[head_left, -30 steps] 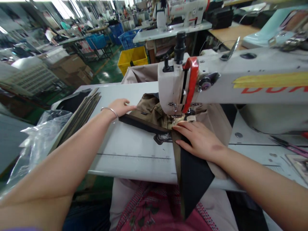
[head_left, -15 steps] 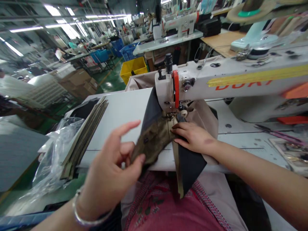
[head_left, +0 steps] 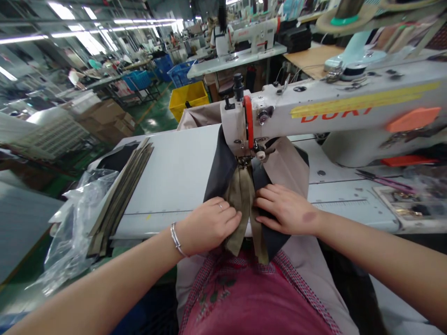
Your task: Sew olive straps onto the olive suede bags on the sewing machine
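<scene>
An olive fabric strip [head_left: 240, 193] runs out from under the presser foot [head_left: 244, 161] of a white sewing machine [head_left: 335, 109], its two loose ends hanging over the table's front edge. Closed on the strip's left side, my left hand [head_left: 211, 223] lies over the dark fabric [head_left: 220, 172] around it. On the other side, my right hand [head_left: 286, 211] holds the dark fabric down beside the strip, fingertips curled at its edge and thumb apart. Beige fabric [head_left: 288, 163] spreads behind that hand and hangs over the lap. The fingertips of my left hand are partly hidden.
A stack of olive strips [head_left: 122, 200] lies on the table's left, beside a clear plastic bag [head_left: 80, 209]. To the right are scissors [head_left: 387, 181] and a tray of small parts [head_left: 405, 204]. A yellow bin [head_left: 188, 98] stands behind the table.
My left hand has moved right and down, from half open with the strip's folded-over end to closed on the strip. The strip now lies straighter. My right hand stays on the dark fabric.
</scene>
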The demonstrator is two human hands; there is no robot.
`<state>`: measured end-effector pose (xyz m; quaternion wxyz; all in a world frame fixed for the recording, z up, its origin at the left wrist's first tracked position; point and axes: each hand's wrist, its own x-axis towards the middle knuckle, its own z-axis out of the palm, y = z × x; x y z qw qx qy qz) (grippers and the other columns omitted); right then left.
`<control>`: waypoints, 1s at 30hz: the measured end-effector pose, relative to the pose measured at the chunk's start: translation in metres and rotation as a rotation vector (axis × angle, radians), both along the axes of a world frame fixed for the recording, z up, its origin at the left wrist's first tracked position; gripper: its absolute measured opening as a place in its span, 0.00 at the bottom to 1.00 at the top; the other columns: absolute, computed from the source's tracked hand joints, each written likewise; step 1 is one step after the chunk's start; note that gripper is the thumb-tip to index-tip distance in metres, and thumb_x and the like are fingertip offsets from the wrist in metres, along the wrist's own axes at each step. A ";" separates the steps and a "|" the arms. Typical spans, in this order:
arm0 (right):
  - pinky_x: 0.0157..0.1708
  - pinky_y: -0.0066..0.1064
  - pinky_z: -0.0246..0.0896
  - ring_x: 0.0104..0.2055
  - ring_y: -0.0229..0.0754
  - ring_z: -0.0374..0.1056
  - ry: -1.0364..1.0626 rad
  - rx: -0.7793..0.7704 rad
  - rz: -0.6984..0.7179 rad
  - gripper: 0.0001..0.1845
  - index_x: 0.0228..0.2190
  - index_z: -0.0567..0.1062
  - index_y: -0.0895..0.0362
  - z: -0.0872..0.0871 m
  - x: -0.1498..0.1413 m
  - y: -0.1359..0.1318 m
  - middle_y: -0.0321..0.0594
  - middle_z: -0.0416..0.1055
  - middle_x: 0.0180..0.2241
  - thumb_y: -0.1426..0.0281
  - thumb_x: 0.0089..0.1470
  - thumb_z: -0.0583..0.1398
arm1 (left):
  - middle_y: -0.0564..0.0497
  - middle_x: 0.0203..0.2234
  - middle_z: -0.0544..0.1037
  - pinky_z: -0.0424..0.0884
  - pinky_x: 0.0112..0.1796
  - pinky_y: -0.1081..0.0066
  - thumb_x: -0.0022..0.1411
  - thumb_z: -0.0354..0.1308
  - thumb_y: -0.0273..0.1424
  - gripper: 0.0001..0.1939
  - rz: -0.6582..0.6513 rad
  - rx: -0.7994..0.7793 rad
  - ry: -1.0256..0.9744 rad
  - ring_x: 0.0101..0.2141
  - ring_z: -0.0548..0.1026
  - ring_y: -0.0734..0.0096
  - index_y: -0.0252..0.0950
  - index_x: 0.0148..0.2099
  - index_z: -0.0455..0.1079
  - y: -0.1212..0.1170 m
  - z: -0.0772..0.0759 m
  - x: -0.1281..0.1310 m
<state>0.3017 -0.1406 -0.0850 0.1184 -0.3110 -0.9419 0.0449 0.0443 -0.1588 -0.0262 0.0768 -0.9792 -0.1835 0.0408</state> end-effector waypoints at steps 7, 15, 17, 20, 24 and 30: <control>0.61 0.53 0.45 0.65 0.59 0.47 -0.056 0.008 0.151 0.51 0.63 0.55 0.66 -0.013 0.021 -0.041 0.57 0.50 0.65 0.46 0.49 0.60 | 0.35 0.55 0.67 0.66 0.54 0.57 0.58 0.58 0.34 0.21 0.055 -0.247 -0.061 0.52 0.69 0.53 0.29 0.52 0.67 0.010 -0.020 0.017; 0.54 0.46 0.59 0.59 0.52 0.59 0.047 0.122 0.035 0.27 0.58 0.65 0.65 -0.026 0.013 -0.057 0.50 0.63 0.59 0.78 0.56 0.52 | 0.44 0.49 0.76 0.68 0.53 0.66 0.63 0.49 0.30 0.13 0.258 -0.701 -0.350 0.50 0.74 0.65 0.33 0.45 0.72 0.026 -0.004 0.013; 0.51 0.45 0.62 0.56 0.51 0.62 0.109 0.043 0.030 0.28 0.56 0.67 0.64 -0.019 0.013 -0.054 0.47 0.66 0.57 0.78 0.52 0.53 | 0.47 0.46 0.78 0.69 0.53 0.65 0.64 0.47 0.32 0.15 0.453 -0.849 -0.426 0.48 0.75 0.65 0.34 0.46 0.73 0.031 0.002 0.012; 0.50 0.46 0.63 0.54 0.52 0.63 0.128 -0.041 0.019 0.33 0.55 0.69 0.63 -0.009 0.014 -0.052 0.45 0.67 0.57 0.79 0.45 0.55 | 0.49 0.40 0.80 0.72 0.47 0.63 0.61 0.52 0.38 0.17 0.764 -0.998 -0.502 0.42 0.76 0.63 0.33 0.43 0.74 0.041 0.004 0.014; 0.49 0.47 0.63 0.53 0.52 0.63 0.114 -0.085 0.022 0.35 0.55 0.69 0.62 -0.004 0.015 -0.052 0.44 0.67 0.56 0.79 0.42 0.56 | 0.48 0.38 0.80 0.74 0.42 0.64 0.55 0.57 0.41 0.17 1.009 -1.083 -0.549 0.39 0.76 0.62 0.33 0.40 0.74 0.048 0.003 0.019; 0.47 0.46 0.64 0.51 0.52 0.64 0.095 -0.092 0.023 0.33 0.54 0.70 0.62 0.001 0.012 -0.050 0.43 0.69 0.55 0.79 0.42 0.57 | 0.49 0.37 0.80 0.74 0.42 0.66 0.56 0.56 0.40 0.16 0.978 -1.116 -0.537 0.39 0.76 0.63 0.33 0.39 0.74 0.048 0.004 0.020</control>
